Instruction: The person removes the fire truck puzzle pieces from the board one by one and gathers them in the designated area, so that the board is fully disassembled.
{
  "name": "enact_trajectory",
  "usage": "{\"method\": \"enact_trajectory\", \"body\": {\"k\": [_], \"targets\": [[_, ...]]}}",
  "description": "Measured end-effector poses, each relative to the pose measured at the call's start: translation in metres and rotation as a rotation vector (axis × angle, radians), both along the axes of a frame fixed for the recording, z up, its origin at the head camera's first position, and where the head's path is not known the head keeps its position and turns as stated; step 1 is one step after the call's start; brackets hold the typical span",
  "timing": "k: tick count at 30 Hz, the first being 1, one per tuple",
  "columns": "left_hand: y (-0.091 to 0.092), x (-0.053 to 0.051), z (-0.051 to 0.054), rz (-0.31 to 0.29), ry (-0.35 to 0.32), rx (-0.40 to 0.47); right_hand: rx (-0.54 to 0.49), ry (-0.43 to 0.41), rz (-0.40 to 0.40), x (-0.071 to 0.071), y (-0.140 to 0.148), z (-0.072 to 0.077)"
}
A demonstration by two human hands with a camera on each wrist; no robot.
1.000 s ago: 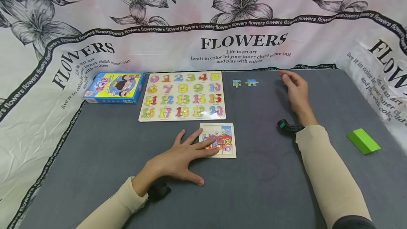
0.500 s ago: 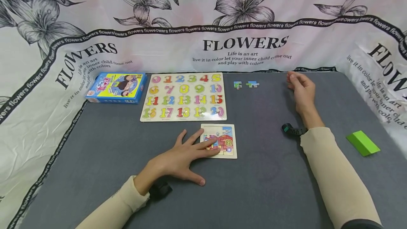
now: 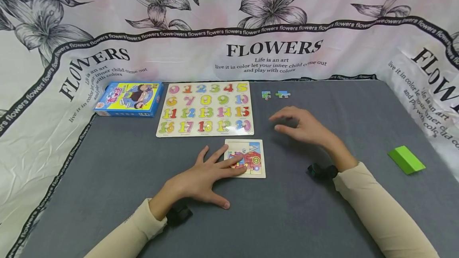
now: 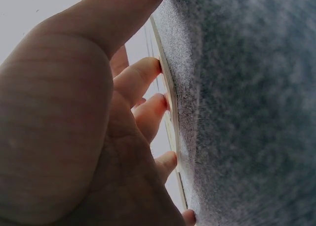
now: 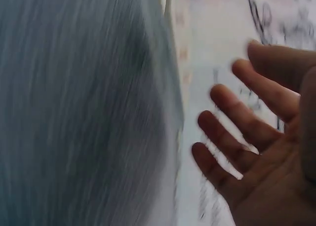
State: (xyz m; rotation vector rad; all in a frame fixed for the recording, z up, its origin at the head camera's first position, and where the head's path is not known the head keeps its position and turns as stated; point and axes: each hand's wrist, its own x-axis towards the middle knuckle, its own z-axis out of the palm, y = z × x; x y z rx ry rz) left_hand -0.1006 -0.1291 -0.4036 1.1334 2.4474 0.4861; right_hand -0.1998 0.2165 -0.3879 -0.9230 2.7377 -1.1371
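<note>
Both hands (image 3: 199, 180) (image 3: 305, 126) are unclenched, the left touching a puzzle (image 3: 254, 157) whose picture (image 3: 256, 161) only the head view shows.

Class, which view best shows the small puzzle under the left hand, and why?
The head view shows the small puzzle from above, partly covered by the left hand. The left wrist shows mainly its edge; the blurred right wrist, no recognisable part.

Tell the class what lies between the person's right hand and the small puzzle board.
Nothing: in the head view, only bare grey tabletop shows between the right hand and the small puzzle board.
</note>
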Motion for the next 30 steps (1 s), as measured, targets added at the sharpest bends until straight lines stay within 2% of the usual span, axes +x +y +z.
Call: {"method": "enact_trajectory", "body": {"k": [2, 5, 10, 14, 22, 30], "targets": [[0.000, 0.000, 0.000, 0.001, -0.001, -0.002, 0.045, -0.004, 0.084, 0.005, -0.012, 0.002], [0.000, 0.001, 0.000, -0.001, -0.003, 0.003, 0.103, -0.026, 0.163, 0.010, -0.028, 0.004], [0.000, 0.001, 0.001, -0.001, -0.012, 0.005, 0.150, -0.090, 0.219, 0.014, -0.046, 0.004], [0.000, 0.001, 0.002, -0.003, -0.009, 0.001, 0.187, -0.092, 0.256, 0.017, -0.053, 0.000], [-0.001, 0.001, 0.003, -0.004, -0.016, -0.011, 0.209, -0.080, 0.260, 0.019, -0.055, -0.009], [0.000, 0.002, 0.003, -0.002, -0.016, -0.006, 0.215, -0.089, 0.244, 0.020, -0.055, -0.011]]}}
